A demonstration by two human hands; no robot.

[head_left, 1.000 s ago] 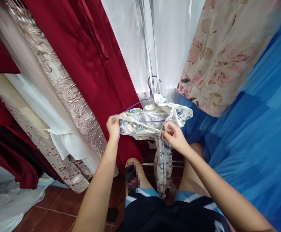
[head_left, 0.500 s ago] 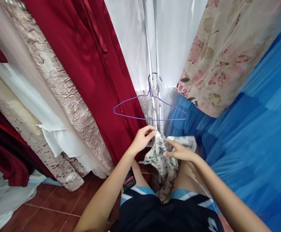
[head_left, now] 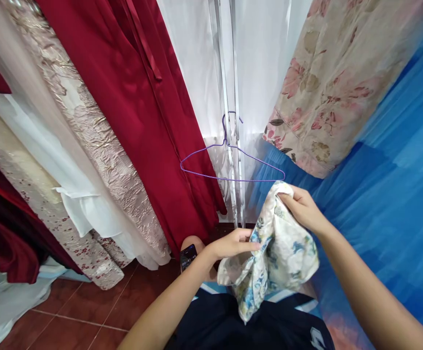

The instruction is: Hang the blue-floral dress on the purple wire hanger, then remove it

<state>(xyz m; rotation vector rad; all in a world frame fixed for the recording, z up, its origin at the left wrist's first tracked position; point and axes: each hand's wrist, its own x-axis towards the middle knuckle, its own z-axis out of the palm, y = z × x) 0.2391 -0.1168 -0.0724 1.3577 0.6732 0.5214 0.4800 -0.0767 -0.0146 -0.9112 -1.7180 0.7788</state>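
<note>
A white garment with a blue and green floral print (head_left: 287, 248) hangs bunched above my lap, its exact kind unclear from the folds. My right hand (head_left: 304, 206) grips its upper right edge, with the fingers partly inside the cloth. Lower down, my left hand (head_left: 236, 245) pinches the garment's left side, the thumb lying over the fabric. Just above the cloth, a purple wire hanger (head_left: 204, 174) hangs bare by its hook on a white metal rack (head_left: 237, 194). The hanger's right corner is close to the top of the garment; whether they touch I cannot tell.
A long dark red garment (head_left: 153, 121) and a crinkled metallic-pink one (head_left: 120, 180) hang at left. On the right hang a beige floral garment (head_left: 320, 107) and blue tulle (head_left: 389, 209). A phone (head_left: 188, 256) rests on my left thigh above red floor tiles (head_left: 80, 311).
The garment has been raised, turned and spread more open. My right hand has moved up and right with its edge; my left hand has dropped lower. The hanger has swung slightly right.
</note>
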